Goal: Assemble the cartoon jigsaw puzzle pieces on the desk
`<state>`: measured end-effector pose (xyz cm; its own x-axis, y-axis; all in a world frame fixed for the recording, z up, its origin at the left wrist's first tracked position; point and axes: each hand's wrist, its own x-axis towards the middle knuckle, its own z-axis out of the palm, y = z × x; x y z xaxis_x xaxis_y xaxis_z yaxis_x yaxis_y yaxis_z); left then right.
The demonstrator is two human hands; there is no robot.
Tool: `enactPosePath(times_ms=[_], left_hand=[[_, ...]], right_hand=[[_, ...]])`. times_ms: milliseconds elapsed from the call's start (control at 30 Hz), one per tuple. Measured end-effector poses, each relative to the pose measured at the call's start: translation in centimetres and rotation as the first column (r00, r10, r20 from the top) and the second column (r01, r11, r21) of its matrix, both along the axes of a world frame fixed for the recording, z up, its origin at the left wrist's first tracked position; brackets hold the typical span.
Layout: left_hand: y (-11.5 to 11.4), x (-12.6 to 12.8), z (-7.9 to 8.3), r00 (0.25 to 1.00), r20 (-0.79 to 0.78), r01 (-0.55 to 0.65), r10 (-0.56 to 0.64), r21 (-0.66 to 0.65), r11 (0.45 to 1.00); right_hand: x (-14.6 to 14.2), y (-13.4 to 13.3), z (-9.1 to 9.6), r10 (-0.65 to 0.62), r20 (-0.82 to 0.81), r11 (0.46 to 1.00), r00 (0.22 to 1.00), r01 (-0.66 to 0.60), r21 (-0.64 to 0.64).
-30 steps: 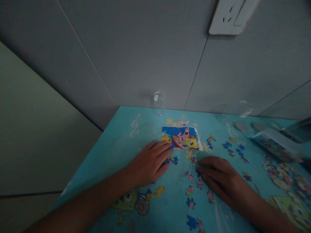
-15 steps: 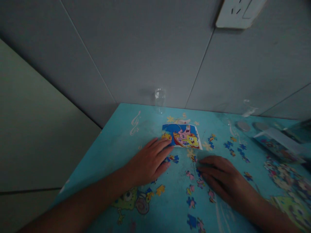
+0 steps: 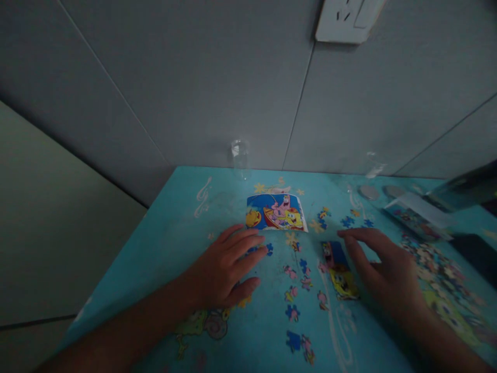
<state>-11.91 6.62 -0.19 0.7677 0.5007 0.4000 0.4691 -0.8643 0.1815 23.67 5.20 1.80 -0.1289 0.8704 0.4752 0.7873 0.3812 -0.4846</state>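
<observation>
My left hand [image 3: 227, 267] lies palm down on the table with its fingers spread, partly covering several blue jigsaw pieces [image 3: 267, 249]. Just beyond its fingertips is a cartoon picture sheet [image 3: 275, 211] showing a pink and a yellow figure in a boat. My right hand [image 3: 388, 269] hovers with thumb and index finger curved, and nothing shows between them. Below and left of it lies a joined section of puzzle [image 3: 341, 274]. Blue pieces [image 3: 348, 221] sit just past its fingertips. Loose pink and blue pieces [image 3: 293, 312] form rough columns between the hands.
A clear plastic cup [image 3: 240, 159] stands at the wall. To the right are a grey disc [image 3: 368, 192], a printed card or packet [image 3: 413, 220], a heap of puzzle pieces [image 3: 442, 269] and a dark flat object [image 3: 476, 254]. A socket [image 3: 347, 20] is on the wall.
My right hand has lifted and moved right, uncovering the joined puzzle section. My left hand has slid slightly back from the picture sheet, with fingers more spread. The view has turned slightly right.
</observation>
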Motion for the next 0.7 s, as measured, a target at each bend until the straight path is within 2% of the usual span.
enactPosePath(times_ms=[233, 533, 700], left_hand=[[-0.47, 0.3, -0.27, 0.999, -0.001, 0.048, -0.048, -0.044, 0.998], [-1.0, 0.33, 0.12, 0.996, -0.022, 0.082, -0.082, -0.018, 0.996], [-1.07, 0.04, -0.06, 0.995, -0.025, 0.092, -0.092, 0.006, 0.996]], right_hand=[[-0.19, 0.0, 0.49, -0.101, -0.052, 0.995, 0.994, 0.101, 0.002], [-0.67, -0.07, 0.49, -0.043, -0.062, 0.999, 0.997, 0.044, 0.008], [-0.53, 0.12, 0.4, -0.058, -0.1, 0.998, 0.993, 0.059, -0.002]])
